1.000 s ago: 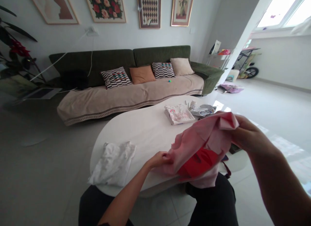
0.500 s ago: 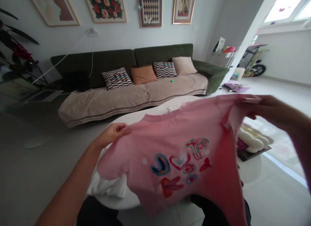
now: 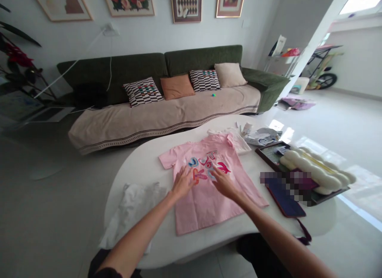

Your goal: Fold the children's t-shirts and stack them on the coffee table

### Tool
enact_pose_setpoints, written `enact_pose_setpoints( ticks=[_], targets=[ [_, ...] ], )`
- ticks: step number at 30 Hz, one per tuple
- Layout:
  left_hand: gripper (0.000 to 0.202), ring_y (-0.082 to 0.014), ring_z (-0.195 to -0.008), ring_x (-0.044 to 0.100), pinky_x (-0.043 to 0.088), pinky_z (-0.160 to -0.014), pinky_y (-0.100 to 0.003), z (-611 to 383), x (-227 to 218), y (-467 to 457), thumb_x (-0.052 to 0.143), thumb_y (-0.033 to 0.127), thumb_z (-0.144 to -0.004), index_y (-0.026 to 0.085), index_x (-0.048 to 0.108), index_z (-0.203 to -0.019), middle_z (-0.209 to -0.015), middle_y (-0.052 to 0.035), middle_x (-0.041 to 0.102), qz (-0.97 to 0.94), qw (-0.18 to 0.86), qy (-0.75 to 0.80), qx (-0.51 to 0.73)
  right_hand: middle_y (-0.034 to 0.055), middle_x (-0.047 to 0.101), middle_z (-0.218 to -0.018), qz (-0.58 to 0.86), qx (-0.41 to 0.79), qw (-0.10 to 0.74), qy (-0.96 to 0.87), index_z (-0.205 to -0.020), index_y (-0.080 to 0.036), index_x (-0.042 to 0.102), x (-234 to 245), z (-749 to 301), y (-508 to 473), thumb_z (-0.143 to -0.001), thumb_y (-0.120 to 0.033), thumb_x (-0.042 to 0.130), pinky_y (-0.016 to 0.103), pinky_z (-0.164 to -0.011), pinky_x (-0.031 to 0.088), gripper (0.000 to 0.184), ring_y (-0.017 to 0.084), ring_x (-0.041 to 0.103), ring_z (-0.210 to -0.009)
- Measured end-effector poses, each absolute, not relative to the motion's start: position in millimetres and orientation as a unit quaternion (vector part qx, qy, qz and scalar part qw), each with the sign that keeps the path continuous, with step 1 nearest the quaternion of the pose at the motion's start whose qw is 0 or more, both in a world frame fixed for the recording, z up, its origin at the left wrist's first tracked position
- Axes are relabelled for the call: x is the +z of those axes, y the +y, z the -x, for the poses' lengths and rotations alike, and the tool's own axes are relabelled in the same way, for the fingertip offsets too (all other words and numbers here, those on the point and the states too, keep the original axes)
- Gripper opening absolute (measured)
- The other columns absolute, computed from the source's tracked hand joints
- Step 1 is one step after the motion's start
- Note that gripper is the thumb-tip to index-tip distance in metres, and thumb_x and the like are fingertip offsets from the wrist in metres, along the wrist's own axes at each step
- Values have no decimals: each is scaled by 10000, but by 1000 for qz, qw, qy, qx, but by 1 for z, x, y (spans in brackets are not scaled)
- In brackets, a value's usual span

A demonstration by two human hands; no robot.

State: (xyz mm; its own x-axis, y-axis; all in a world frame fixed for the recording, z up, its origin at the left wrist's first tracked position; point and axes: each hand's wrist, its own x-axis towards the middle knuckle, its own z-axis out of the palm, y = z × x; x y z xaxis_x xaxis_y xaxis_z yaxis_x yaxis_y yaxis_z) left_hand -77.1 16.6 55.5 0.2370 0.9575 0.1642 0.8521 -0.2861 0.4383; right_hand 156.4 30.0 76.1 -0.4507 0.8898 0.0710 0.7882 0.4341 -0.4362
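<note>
A pink T-shirt (image 3: 205, 202) with a colourful printed front lies spread on the white oval table (image 3: 128, 166), its collar away from me. My left hand (image 3: 182, 183) rests on the left part of the print, fingers spread. On the print's right part lies my right hand (image 3: 223, 181), its fingers apart too. Neither hand grips the cloth. White crumpled cloth (image 3: 134, 202) sits at the table's left, near my left forearm. Another white garment (image 3: 242, 144) shows partly from under the shirt's far right side.
To the right, a dark tray (image 3: 265, 152) carries a cream puffy case (image 3: 316, 168). A dark blue pouch (image 3: 286, 198) with a strap lies beside it. A crumpled plastic bag (image 3: 262, 135) is behind. A green sofa (image 3: 203, 57) stands beyond the table.
The pink T-shirt, held up in both hands before, now lies flat on the table. Both hands have let go of its shoulders and moved inward onto the print.
</note>
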Motion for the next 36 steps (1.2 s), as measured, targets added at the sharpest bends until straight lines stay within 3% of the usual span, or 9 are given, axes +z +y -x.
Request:
enact_pose_setpoints(
  ticks=[3,6,13,21,25,27,31,34,36],
  targets=[
    [622,-323,-1305,160,214,-1013,-491,67,6,-30,501,514,-753,325,340,-1324,-1433,-53,241,-785,118,593,137,98,247,-1425,536,155,70,-827,-1310,-259,383,22,-146,-26,-813,-290,443,526,-978,248,501,302,169,-1308],
    [603,-332,-1312,127,174,-1017,-511,69,-12,-57,440,529,-782,341,299,-1338,-1449,-39,197,-773,53,622,108,36,185,-1449,566,118,56,-814,-1348,-345,278,-2,-148,-58,-844,-416,373,595,-978,157,518,315,48,-1324],
    [622,-337,-1306,141,207,-1001,-504,69,-14,-96,400,552,-792,324,255,-1352,-1445,-54,202,-768,-11,633,92,-14,116,-1462,504,120,46,-854,-1362,-380,165,-10,-180,-76,-852,-530,283,542,-1007,150,545,260,57,-1332],
    [612,-351,-1300,155,210,-1004,-496,86,-5,-92,414,566,-777,329,315,-1333,-1439,-46,226,-769,20,635,73,48,185,-1448,730,46,30,-682,-1394,-224,160,-17,-247,-50,-886,-435,194,502,-1017,175,551,210,75,-1335],
    [584,-339,-1282,222,220,-996,-498,94,6,-76,475,527,-755,342,378,-1301,-1416,-38,288,-773,84,628,29,161,207,-1426,762,30,58,-644,-1374,-128,254,-6,-212,-53,-878,-402,230,553,-982,191,567,289,126,-1319],
    [509,-302,-1244,311,237,-991,-484,105,15,-51,475,464,-775,318,439,-1261,-1359,-52,385,-763,110,637,15,183,194,-1424,715,58,81,-692,-1361,-113,287,1,-172,-67,-860,-390,301,547,-978,207,572,311,149,-1310],
    [438,-240,-1208,367,295,-970,-385,154,34,22,431,343,-814,205,449,-1230,-1294,-115,435,-677,93,727,69,83,174,-1446,442,185,100,-872,-1377,-200,244,2,-93,-115,-756,-402,486,481,-1026,193,697,258,111,-1327],
    [436,-290,-1196,373,306,-949,-399,198,36,66,494,313,-771,136,471,-1169,-1251,-176,445,-543,127,820,127,94,196,-1438,352,192,122,-908,-1394,-167,177,-13,-66,-144,-695,-369,556,496,-1023,199,820,282,124,-1321],
    [421,-319,-1158,413,323,-927,-409,219,33,81,571,288,-709,109,515,-1086,-1190,-194,490,-491,166,843,145,102,255,-1418,366,129,158,-908,-1377,-144,232,-24,-61,-153,-709,-245,537,481,-1013,229,742,285,167,-1310]
  ],
)
